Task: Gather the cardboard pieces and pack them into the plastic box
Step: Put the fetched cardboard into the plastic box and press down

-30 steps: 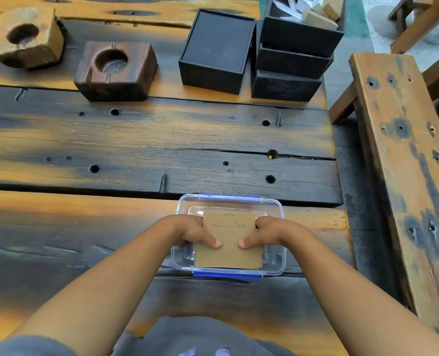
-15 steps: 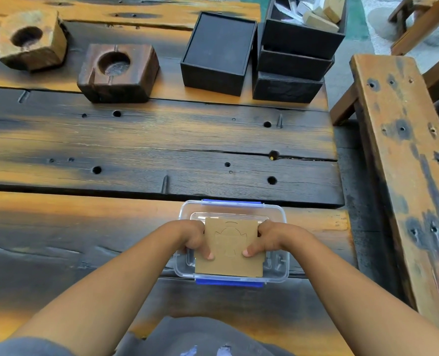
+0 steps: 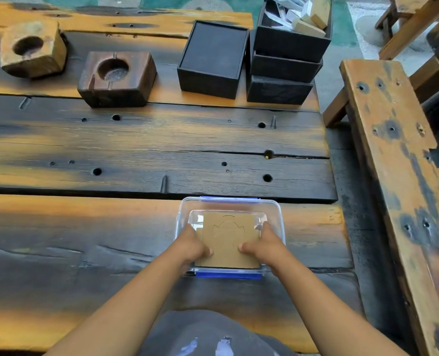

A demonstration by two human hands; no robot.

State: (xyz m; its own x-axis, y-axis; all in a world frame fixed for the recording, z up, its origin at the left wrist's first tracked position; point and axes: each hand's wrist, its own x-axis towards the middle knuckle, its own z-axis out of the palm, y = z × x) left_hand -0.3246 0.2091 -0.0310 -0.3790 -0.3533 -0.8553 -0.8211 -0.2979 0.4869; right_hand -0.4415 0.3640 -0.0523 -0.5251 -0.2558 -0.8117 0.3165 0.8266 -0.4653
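A clear plastic box [image 3: 277, 214] with blue clips sits near the table's front edge. Inside it lies a flat brown cardboard piece [image 3: 227, 237] with a cut outline on its face, its near edge resting over the box's front rim. My left hand [image 3: 191, 246] grips the cardboard's left side, thumb on top. My right hand [image 3: 263, 245] grips its right side the same way. Whatever lies under the cardboard is hidden.
Two wooden blocks with round hollows [image 3: 30, 47] [image 3: 115, 78] stand at the back left. Black boxes [image 3: 213, 57] and a stack [image 3: 285, 62] holding wooden bits stand at the back right. A wooden bench [image 3: 398, 176] runs along the right, past the table's edge.
Both hands have pushed the cardboard forward and lower into the box; it now lies flatter, with more of it inside the walls.
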